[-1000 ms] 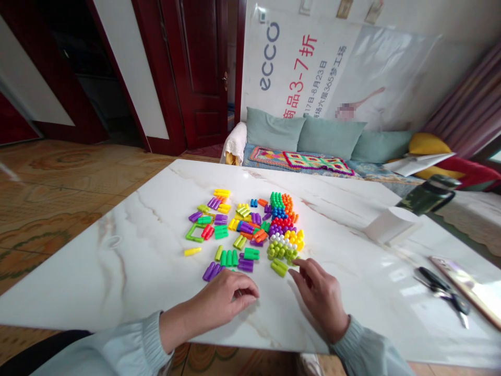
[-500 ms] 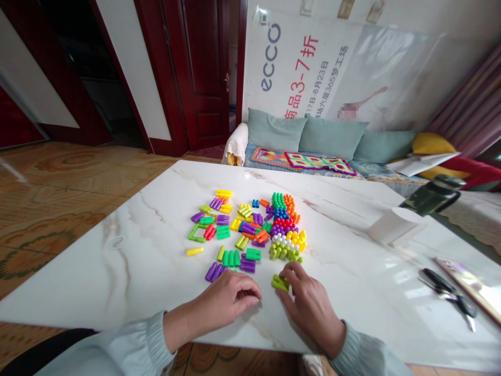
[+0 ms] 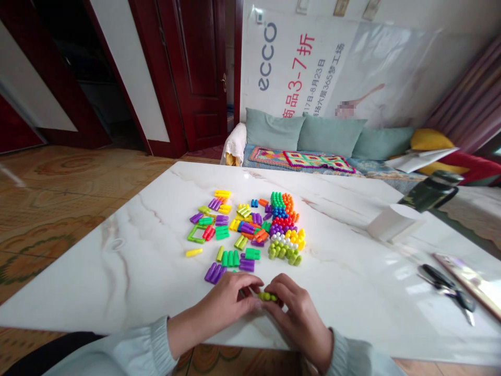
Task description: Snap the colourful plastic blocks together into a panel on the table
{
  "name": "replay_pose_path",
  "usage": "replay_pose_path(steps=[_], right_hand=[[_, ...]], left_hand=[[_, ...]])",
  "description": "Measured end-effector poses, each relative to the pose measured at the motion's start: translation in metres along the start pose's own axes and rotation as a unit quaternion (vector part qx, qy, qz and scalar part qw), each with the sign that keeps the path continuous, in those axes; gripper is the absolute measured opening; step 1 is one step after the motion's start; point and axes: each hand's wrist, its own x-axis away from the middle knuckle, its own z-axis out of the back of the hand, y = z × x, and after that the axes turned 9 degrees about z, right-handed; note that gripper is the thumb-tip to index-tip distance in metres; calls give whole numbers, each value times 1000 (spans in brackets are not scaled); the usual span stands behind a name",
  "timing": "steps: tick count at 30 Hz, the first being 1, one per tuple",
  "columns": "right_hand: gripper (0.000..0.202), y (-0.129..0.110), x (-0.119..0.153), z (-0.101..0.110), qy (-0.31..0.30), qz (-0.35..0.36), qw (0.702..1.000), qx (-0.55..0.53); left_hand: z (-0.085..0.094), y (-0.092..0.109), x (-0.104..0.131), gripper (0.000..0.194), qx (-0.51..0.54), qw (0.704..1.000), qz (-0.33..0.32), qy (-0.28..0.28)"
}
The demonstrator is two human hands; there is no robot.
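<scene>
Close to the table's near edge, my two hands meet around a lime-green plastic building piece (image 3: 267,296) with rounded knobs. My right hand (image 3: 299,308) pinches its right end between thumb and fingers. The left end sits at the thumb and fingertips of my left hand (image 3: 230,300), whose fingers curl around it. Part of the piece is hidden by the fingers. Just beyond my left hand lie a purple joined piece (image 3: 215,272), a row of green pieces (image 3: 230,258) and another purple piece (image 3: 247,265). Grouped lime-green pieces (image 3: 284,251) stand upright beyond my right hand.
Scattered coloured pieces (image 3: 222,233) and a green square frame (image 3: 195,234) lie on the white marbled table (image 3: 148,250). One yellow piece (image 3: 193,253) lies apart. To the right are a white box (image 3: 391,223), a dark flask (image 3: 430,192), keys (image 3: 448,290) and a phone (image 3: 465,277).
My right hand has moved left, bringing the lime-green piece to my left hand and turning it. My left hand's fingertips have parted around its end. The camera view has shifted slightly.
</scene>
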Motion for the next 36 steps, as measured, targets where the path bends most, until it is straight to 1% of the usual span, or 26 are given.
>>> replay_pose_path(steps=[3,5,8,11,13,17,19,21,25,30,32,34,35,36], right_hand=[[7,15,-4,12,31,-26,997,63],[10,26,-8,20,41,-26,992,119],[17,38,-14,24,16,-14,983,183],[20,45,-18,22,-8,-2,973,229],[21,46,-20,21,-4,5,969,245],[22,41,-15,23,30,19,963,266],[19,35,-10,23,27,30,962,271],[17,31,-5,20,7,36,964,263],[20,30,-1,12,-40,9,971,235],[21,37,-4,7,-46,-11,969,244],[21,38,-5,7,-47,-13,966,254],[19,37,-5,7,-51,-13,964,260],[18,36,-5,7,-53,-12,964,261],[17,34,-6,6,-54,-9,964,259]], left_hand=[[-1,-1,1,30,-27,1000,-8,9],[-1,-1,1,31,-26,1000,-5,10],[-2,0,0,28,-23,1000,-5,4],[-1,0,1,25,-28,1000,-7,0],[-1,0,1,25,-32,999,-6,-2],[1,0,2,23,-44,999,-17,2],[2,-1,1,21,-61,997,-43,13],[2,-3,1,17,-89,992,-81,31],[3,-10,1,18,-168,969,-173,51],[12,-16,-3,20,-289,917,-267,66],[19,-16,-8,20,-330,894,-292,79],[27,-15,-14,21,-363,877,-302,89],[31,-14,-17,24,-380,871,-299,89],[34,-14,-20,33,-398,867,-288,85]])
